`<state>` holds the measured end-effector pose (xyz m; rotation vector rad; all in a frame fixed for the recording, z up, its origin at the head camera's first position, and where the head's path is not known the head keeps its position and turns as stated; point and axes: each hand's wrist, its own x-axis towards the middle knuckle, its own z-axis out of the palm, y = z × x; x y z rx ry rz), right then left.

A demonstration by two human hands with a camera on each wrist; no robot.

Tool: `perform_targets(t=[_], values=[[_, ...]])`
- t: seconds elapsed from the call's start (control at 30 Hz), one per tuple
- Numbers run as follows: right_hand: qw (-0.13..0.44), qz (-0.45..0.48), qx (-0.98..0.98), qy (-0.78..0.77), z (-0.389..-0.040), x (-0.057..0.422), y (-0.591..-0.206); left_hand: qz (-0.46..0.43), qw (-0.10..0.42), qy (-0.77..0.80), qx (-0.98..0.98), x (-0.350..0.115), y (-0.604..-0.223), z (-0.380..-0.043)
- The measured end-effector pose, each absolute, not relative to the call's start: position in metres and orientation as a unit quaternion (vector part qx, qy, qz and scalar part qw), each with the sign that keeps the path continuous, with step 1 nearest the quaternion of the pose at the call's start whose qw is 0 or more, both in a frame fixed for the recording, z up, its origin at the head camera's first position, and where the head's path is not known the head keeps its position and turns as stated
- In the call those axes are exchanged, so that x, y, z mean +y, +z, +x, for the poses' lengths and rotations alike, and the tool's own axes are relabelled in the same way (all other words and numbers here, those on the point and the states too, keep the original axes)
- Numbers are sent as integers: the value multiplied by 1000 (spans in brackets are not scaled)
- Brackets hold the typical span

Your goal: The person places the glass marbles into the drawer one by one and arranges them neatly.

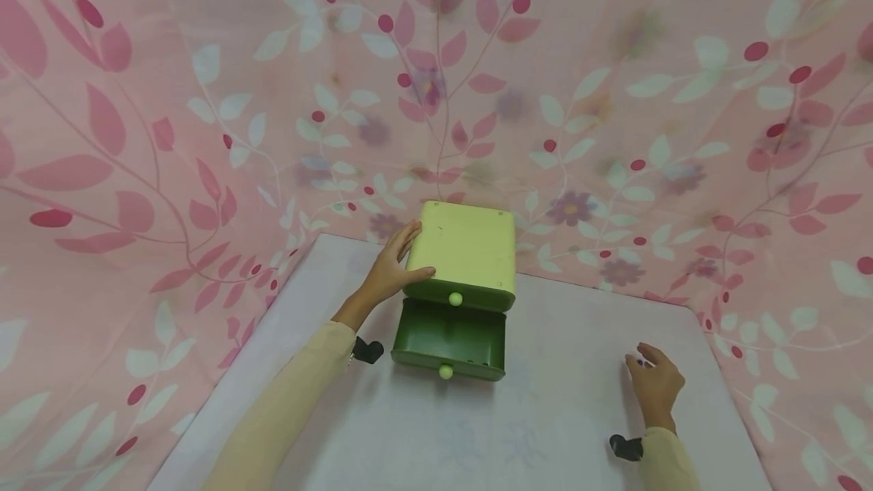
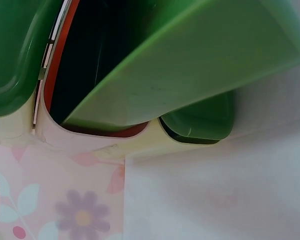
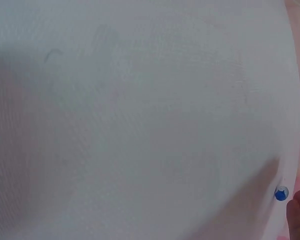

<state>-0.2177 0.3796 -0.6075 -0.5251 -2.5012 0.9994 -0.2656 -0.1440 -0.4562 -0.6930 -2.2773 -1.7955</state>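
Observation:
A small cabinet [image 1: 467, 245] with a pale yellow-green casing stands toward the table's far side. Its top drawer [image 1: 430, 290], with a round pale knob, is closed; the green drawer below [image 1: 446, 336] is pulled out. Small dark spots show on that drawer's floor. My left hand [image 1: 392, 267] rests on the cabinet's left side, fingers straight along it and thumb over the top. Farther right, my right hand [image 1: 658, 385] is raised over the table, apart from the cabinet. At its curled fingertips is a small blue and clear marble [image 3: 281, 193], pinched there.
A white cloth covers the table [image 1: 566, 400], with faint marks near its front. Pink floral curtains [image 1: 580, 97] hang behind and on both sides. Black pieces [image 1: 626, 447] sit at both wrists. In the left wrist view another green drawer [image 2: 205, 117] is beneath the open one.

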Motion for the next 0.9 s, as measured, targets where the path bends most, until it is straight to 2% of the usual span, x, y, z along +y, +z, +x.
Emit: perform_targets(t=[0.3,0.5,0.7,0.9], values=[[141,-222,-886,382,-218,383,-613,-236,83,-606,-755,-144,-467,-273],[167,-216,-888,370,-213,388,-623,-226,87,-603,-760,-146,-487,-287],[208,-198,-887,361,-216,396,-633,-240,84,-602,-757,-143,-461,-270],[202,-196,-887,366,-216,395,-627,-241,82,-603,-756,-143,-457,-267]])
